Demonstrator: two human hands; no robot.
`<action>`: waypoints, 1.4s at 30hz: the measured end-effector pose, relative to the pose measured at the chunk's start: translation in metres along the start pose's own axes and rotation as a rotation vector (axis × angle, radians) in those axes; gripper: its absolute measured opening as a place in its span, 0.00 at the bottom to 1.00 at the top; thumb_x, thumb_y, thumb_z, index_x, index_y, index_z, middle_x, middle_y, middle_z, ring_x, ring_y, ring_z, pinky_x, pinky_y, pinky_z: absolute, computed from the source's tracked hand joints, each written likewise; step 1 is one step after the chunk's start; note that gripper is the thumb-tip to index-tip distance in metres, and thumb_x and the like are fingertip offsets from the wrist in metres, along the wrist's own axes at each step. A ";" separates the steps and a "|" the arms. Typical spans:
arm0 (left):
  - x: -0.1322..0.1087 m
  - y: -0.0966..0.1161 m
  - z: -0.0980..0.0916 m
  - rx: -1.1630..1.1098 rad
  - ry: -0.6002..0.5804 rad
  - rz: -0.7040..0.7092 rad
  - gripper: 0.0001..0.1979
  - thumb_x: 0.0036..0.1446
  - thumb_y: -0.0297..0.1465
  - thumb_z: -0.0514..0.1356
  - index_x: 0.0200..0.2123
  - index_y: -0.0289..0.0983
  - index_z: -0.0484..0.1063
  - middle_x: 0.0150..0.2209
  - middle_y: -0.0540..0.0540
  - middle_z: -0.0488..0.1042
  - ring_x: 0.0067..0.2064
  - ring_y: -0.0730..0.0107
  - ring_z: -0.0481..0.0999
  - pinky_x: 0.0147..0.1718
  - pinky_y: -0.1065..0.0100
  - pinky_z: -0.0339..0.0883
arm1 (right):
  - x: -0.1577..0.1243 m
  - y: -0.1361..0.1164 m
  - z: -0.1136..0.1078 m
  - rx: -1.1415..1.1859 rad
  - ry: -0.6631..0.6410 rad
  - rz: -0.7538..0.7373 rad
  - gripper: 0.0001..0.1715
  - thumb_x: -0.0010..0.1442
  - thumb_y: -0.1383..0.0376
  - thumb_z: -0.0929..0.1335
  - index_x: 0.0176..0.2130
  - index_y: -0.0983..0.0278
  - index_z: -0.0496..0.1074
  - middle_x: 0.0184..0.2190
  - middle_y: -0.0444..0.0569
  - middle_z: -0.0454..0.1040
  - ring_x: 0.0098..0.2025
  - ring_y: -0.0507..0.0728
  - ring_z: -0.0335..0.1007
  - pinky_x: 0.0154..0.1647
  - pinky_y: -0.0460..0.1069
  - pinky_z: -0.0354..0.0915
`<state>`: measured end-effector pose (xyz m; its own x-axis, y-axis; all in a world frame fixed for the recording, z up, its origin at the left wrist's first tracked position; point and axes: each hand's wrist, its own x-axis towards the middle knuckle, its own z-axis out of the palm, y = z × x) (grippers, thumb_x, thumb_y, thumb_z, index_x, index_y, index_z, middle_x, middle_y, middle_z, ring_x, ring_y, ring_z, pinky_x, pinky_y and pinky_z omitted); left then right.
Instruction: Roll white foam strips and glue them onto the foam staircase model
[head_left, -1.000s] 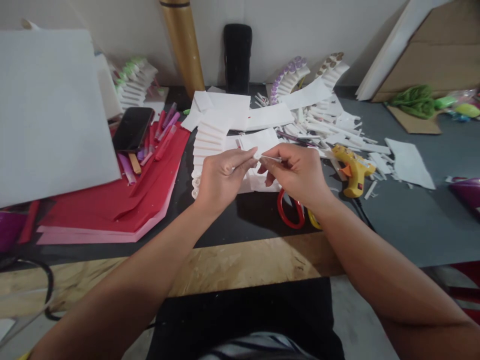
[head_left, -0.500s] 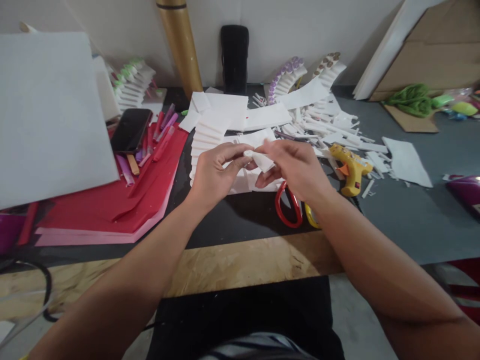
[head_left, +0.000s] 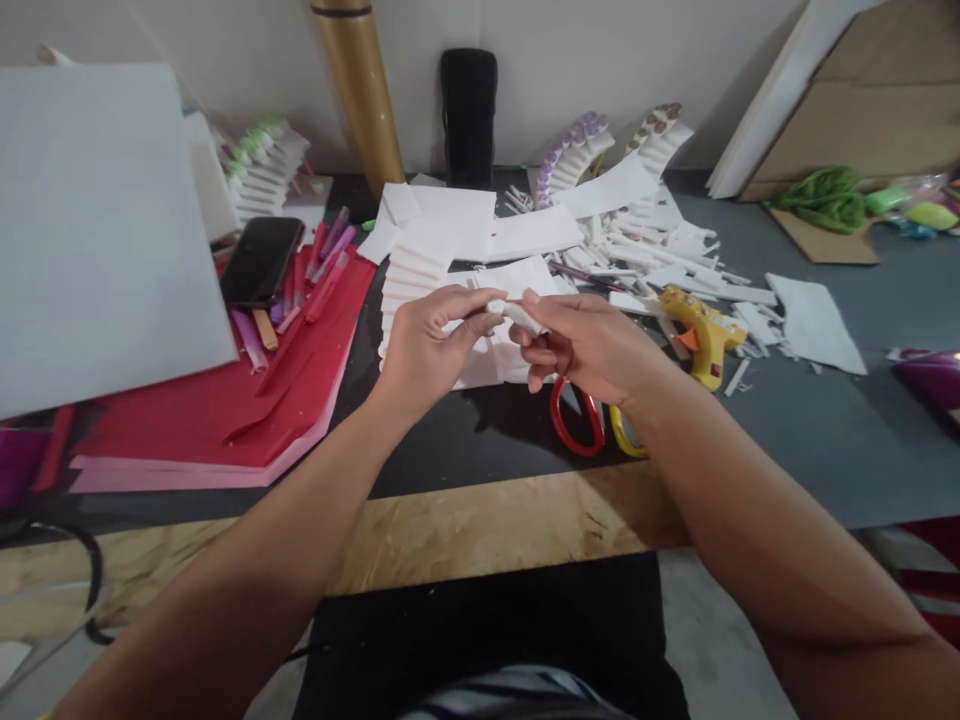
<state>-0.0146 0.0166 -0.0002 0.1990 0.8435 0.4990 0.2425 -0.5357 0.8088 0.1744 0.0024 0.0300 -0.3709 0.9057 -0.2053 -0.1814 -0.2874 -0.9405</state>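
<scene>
Between my two hands is a small rolled piece of white paper (head_left: 520, 316). My left hand (head_left: 439, 335) pinches its left end with thumb and forefinger, and my right hand (head_left: 589, 335) grips the other end. Both hands are held over white paper sheets (head_left: 480, 375) and a stack of pleated white strips (head_left: 412, 270). Below my right hand show the red handle of a pair of scissors (head_left: 577, 448) and a yellow handle loop (head_left: 624, 440); the blades are hidden. A yellow hot glue gun (head_left: 705, 345) lies right of that hand.
Loose white paper rolls and scraps (head_left: 645, 250) are heaped behind my right hand. On the left lie red paper sheets (head_left: 187, 415), a phone (head_left: 262, 260) and a white board (head_left: 112, 230). A gold cylinder (head_left: 364, 90) and a black case (head_left: 469, 115) stand by the wall.
The white paper, a flared loose piece before, now looks narrower and rolled tighter. My right fingers have shifted along it and curled in; my left hand has hardly moved.
</scene>
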 end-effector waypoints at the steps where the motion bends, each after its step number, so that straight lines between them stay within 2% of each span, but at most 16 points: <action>1: 0.000 0.000 0.000 -0.006 0.001 -0.005 0.13 0.59 0.41 0.68 0.44 0.42 0.85 0.38 0.45 0.84 0.39 0.65 0.81 0.44 0.66 0.72 | 0.000 0.001 0.000 -0.030 -0.003 -0.019 0.23 0.54 0.49 0.78 0.31 0.65 0.74 0.28 0.43 0.66 0.22 0.47 0.54 0.21 0.47 0.74; 4: 0.000 -0.001 0.000 -0.019 0.010 -0.008 0.12 0.58 0.40 0.69 0.43 0.42 0.85 0.37 0.45 0.84 0.39 0.65 0.81 0.43 0.66 0.72 | 0.000 0.003 0.000 -0.172 -0.019 -0.101 0.23 0.56 0.48 0.77 0.30 0.65 0.73 0.24 0.40 0.61 0.22 0.46 0.50 0.22 0.47 0.74; 7: 0.000 0.000 0.001 -0.022 0.009 -0.018 0.09 0.58 0.37 0.69 0.41 0.42 0.85 0.37 0.45 0.84 0.38 0.65 0.81 0.43 0.65 0.73 | 0.000 0.004 0.000 -0.407 -0.009 -0.210 0.24 0.64 0.50 0.71 0.26 0.63 0.69 0.20 0.38 0.55 0.20 0.46 0.52 0.22 0.46 0.71; 10: -0.001 0.001 0.004 -0.028 0.020 -0.038 0.09 0.58 0.35 0.69 0.41 0.40 0.85 0.35 0.45 0.83 0.36 0.66 0.81 0.41 0.65 0.73 | -0.002 0.006 0.001 -0.764 0.109 -0.364 0.25 0.69 0.56 0.67 0.23 0.63 0.66 0.18 0.40 0.60 0.19 0.48 0.61 0.21 0.45 0.62; 13: -0.004 0.003 0.010 -0.042 0.072 -0.064 0.09 0.58 0.32 0.68 0.41 0.38 0.85 0.32 0.46 0.82 0.34 0.68 0.80 0.39 0.66 0.73 | -0.005 0.010 0.004 -1.093 0.293 -0.600 0.20 0.69 0.62 0.66 0.25 0.64 0.69 0.19 0.43 0.67 0.22 0.50 0.64 0.26 0.47 0.57; 16: -0.006 0.005 0.015 -0.048 0.132 -0.097 0.08 0.58 0.32 0.68 0.41 0.38 0.85 0.31 0.47 0.82 0.33 0.69 0.80 0.38 0.66 0.74 | -0.007 0.014 0.008 -1.175 0.367 -0.744 0.17 0.68 0.65 0.66 0.27 0.65 0.73 0.20 0.45 0.70 0.24 0.51 0.65 0.29 0.49 0.57; 20: -0.007 0.005 0.016 -0.096 0.179 -0.129 0.07 0.56 0.30 0.69 0.39 0.39 0.86 0.28 0.48 0.82 0.32 0.69 0.80 0.38 0.66 0.74 | -0.008 0.013 0.007 -1.052 0.257 -0.669 0.16 0.68 0.65 0.65 0.30 0.64 0.75 0.20 0.44 0.72 0.23 0.51 0.67 0.29 0.47 0.58; 24: -0.007 0.003 0.015 -0.148 0.163 -0.105 0.06 0.54 0.28 0.71 0.37 0.39 0.86 0.27 0.48 0.82 0.30 0.69 0.80 0.36 0.67 0.74 | -0.007 0.009 0.003 -0.910 0.183 -0.565 0.18 0.69 0.63 0.66 0.28 0.64 0.75 0.17 0.41 0.71 0.19 0.49 0.66 0.26 0.46 0.59; 27: -0.008 0.001 0.014 -0.116 0.129 -0.066 0.06 0.55 0.28 0.70 0.37 0.39 0.86 0.29 0.48 0.83 0.31 0.69 0.81 0.35 0.67 0.74 | -0.005 0.008 0.001 -0.850 0.182 -0.501 0.19 0.68 0.61 0.67 0.26 0.65 0.75 0.15 0.40 0.69 0.17 0.48 0.65 0.24 0.45 0.59; 30: -0.007 -0.001 0.013 -0.075 0.064 -0.001 0.08 0.57 0.27 0.68 0.41 0.40 0.86 0.31 0.48 0.84 0.34 0.68 0.81 0.40 0.67 0.73 | -0.004 0.010 0.001 -0.834 0.233 -0.484 0.19 0.66 0.60 0.68 0.25 0.65 0.75 0.16 0.41 0.71 0.16 0.48 0.65 0.22 0.45 0.59; 34: -0.004 -0.002 0.010 -0.116 0.002 -0.084 0.08 0.59 0.30 0.67 0.42 0.39 0.85 0.31 0.48 0.82 0.34 0.68 0.80 0.38 0.67 0.72 | -0.004 0.013 0.003 -0.823 0.246 -0.512 0.19 0.66 0.58 0.69 0.27 0.65 0.76 0.17 0.42 0.72 0.16 0.48 0.66 0.22 0.45 0.59; 36: -0.003 -0.002 0.009 -0.109 0.006 -0.107 0.07 0.59 0.29 0.67 0.40 0.38 0.85 0.31 0.48 0.82 0.34 0.68 0.79 0.37 0.68 0.72 | -0.002 0.013 0.004 -0.685 0.219 -0.457 0.19 0.64 0.54 0.71 0.28 0.65 0.77 0.20 0.44 0.74 0.18 0.49 0.68 0.23 0.45 0.63; 39: -0.003 -0.002 0.008 -0.032 0.052 -0.012 0.07 0.60 0.27 0.65 0.39 0.39 0.84 0.35 0.48 0.82 0.37 0.68 0.80 0.41 0.68 0.72 | 0.002 0.010 0.005 -0.272 0.146 -0.244 0.25 0.61 0.47 0.72 0.31 0.66 0.77 0.27 0.48 0.78 0.21 0.51 0.71 0.24 0.47 0.71; 42: -0.003 -0.002 0.008 0.023 0.067 0.055 0.09 0.61 0.26 0.63 0.40 0.41 0.84 0.37 0.48 0.83 0.41 0.67 0.80 0.45 0.67 0.72 | 0.006 0.007 0.003 -0.010 0.089 -0.087 0.24 0.60 0.48 0.74 0.30 0.67 0.76 0.29 0.50 0.78 0.22 0.50 0.68 0.22 0.48 0.74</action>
<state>-0.0077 0.0144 -0.0060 0.1489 0.8132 0.5626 0.2551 -0.5813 0.7727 0.1680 0.0046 0.0227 -0.2714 0.9513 -0.1461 -0.1995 -0.2041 -0.9584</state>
